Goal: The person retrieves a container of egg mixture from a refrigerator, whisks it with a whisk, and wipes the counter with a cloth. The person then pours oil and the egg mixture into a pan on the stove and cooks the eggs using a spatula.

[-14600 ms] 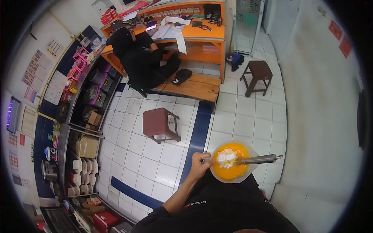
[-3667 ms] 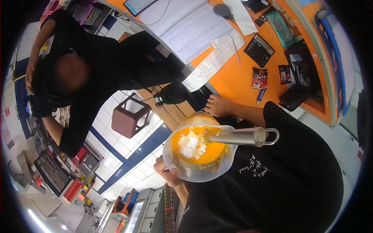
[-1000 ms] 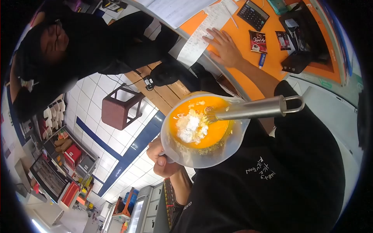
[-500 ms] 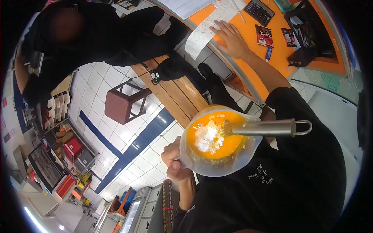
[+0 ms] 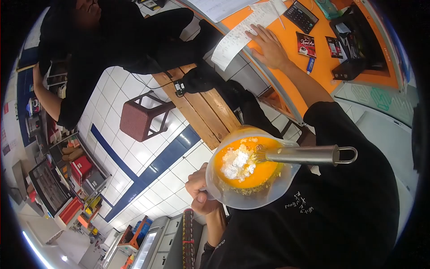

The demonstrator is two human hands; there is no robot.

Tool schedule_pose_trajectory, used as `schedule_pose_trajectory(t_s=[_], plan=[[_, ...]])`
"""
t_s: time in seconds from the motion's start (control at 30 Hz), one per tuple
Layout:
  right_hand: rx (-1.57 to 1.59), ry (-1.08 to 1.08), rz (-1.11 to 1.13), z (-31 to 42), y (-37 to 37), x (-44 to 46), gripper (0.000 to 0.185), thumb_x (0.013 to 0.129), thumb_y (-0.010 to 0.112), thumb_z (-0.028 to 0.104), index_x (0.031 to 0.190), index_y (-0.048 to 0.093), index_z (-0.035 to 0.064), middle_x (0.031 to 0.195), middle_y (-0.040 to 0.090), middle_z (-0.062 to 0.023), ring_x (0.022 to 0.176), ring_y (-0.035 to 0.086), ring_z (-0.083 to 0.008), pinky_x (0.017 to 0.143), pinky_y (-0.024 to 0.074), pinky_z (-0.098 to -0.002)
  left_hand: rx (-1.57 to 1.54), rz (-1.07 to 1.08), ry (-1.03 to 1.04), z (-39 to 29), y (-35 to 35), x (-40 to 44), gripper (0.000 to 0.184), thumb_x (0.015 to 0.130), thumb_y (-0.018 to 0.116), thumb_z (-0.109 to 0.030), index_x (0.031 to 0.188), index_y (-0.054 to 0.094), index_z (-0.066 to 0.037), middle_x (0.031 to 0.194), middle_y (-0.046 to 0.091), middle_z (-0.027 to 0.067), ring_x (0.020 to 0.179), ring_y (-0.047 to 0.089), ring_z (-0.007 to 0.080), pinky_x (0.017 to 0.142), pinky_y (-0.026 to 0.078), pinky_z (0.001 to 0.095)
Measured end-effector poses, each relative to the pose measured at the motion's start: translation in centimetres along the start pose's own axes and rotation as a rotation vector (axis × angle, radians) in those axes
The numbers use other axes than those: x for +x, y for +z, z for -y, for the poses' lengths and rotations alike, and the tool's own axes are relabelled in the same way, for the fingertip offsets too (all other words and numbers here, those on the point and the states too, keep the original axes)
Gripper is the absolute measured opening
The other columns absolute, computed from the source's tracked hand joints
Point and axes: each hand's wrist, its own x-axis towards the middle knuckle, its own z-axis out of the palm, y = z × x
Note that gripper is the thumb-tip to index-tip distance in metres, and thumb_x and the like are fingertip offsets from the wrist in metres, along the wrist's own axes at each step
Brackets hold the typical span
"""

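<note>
My left hand is closed round the handle of a translucent plastic jug, held near my chest. Inside it are orange liquid and a heap of white powder. A metal whisk stands in the jug, its wires in the liquid and its handle over the rim to the right. My right hand lies with spread fingers at the edge of the orange desk, touching or just over a long printed paper.
A person in black sits at the upper left by a wooden bench. A brown stool stands on the tiled floor. On the desk are a calculator, a red sachet and a black box. Shelves and counters line the left.
The jug, first seen over the floor away from the desk, is now beside it. My right hand has come into view and moved from the desk's edge onto the paper's side. The seated person has shifted.
</note>
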Motion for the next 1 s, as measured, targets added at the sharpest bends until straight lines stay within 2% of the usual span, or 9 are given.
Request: schedule_pose_trajectory(t_s=[0.3,0.47,0.6,0.77,1.0], plan=[[0.009,0.024,-0.025,0.0,-0.3,0.0,0.06,0.097,0.062,0.034,0.153,0.047,0.019,0.164,0.035,-0.012,0.15,0.032,-0.0358,0.124,0.0267,-0.0492,-0.048,0.028,0.011,-0.3,0.7,-1.1,0.057,0.08,0.061,-0.051,0.054,0.057,-0.001,0.051,0.056,0.0059,0.049,0.047,0.0193,0.06,0.034,0.0358],[-0.022,0.051,-0.004,0.1,-0.2,-0.3,0.059,0.098,0.06,0.036,0.153,0.047,0.0191,0.164,0.036,-0.0123,0.151,0.031,-0.0341,0.124,0.0261,-0.0482,0.026,-0.014,0.014,-0.4,0.9,-1.9,0.058,0.08,0.061,-0.053,0.055,0.06,0.0,0.053,0.059,0.0067,0.051,0.049,0.0195,0.06,0.035,0.0357],[-0.007,0.04,-0.023,0.2,0.1,-0.5,0.059,0.098,0.06,0.036,0.153,0.047,0.019,0.164,0.036,-0.0123,0.152,0.03,-0.0336,0.125,0.0253,-0.0477,0.029,-0.088,0.038,0.1,1.2,-2.6,0.058,0.08,0.061,-0.052,0.056,0.06,0.001,0.055,0.061,0.0075,0.053,0.049,0.0196,0.061,0.035,0.0356],[0.006,0.048,0.001,0.2,0.0,-0.6,0.061,0.099,0.06,0.034,0.156,0.043,0.0183,0.166,0.032,-0.0104,0.153,0.028,-0.0344,0.125,0.0234,-0.0495,0.009,-0.088,0.054,0.0,1.5,-2.9,0.055,0.078,0.061,-0.049,0.056,0.06,0.001,0.055,0.06,0.0081,0.053,0.048,0.0199,0.061,0.034,0.0355],[0.005,0.033,-0.014,-0.1,0.0,-0.6,0.06,0.099,0.06,0.034,0.155,0.044,0.0178,0.165,0.033,-0.0117,0.152,0.029,-0.035,0.124,0.0243,-0.0496,-0.008,-0.04,0.049,0.3,1.6,-2.9,0.054,0.077,0.06,-0.049,0.055,0.059,0.001,0.054,0.059,0.0081,0.051,0.048,0.0203,0.06,0.034,0.0356]])
